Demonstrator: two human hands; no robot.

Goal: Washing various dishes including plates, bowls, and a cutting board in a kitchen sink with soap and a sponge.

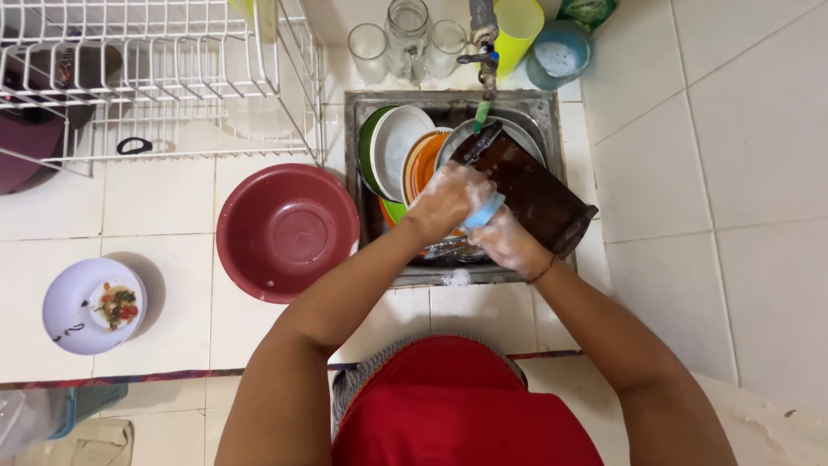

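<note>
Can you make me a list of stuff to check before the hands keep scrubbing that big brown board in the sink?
1. Right hand gripping the brown board: ok.
2. Left hand holding the blue sponge on the board: ok.
3. Soap on both hands: ok, foamy.
4. Room in the sink: not ok, stacked plates crowd it.
5. Tap running: cannot tell.
6. Space in the white drying rack: ok.

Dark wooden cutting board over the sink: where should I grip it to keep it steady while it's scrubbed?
Probably the lower right end of the cutting board, coming from the right. It tilts across the sink, upper end under the tap, and the right hand is already at its near edge while the left hand works the blue sponge.
</note>
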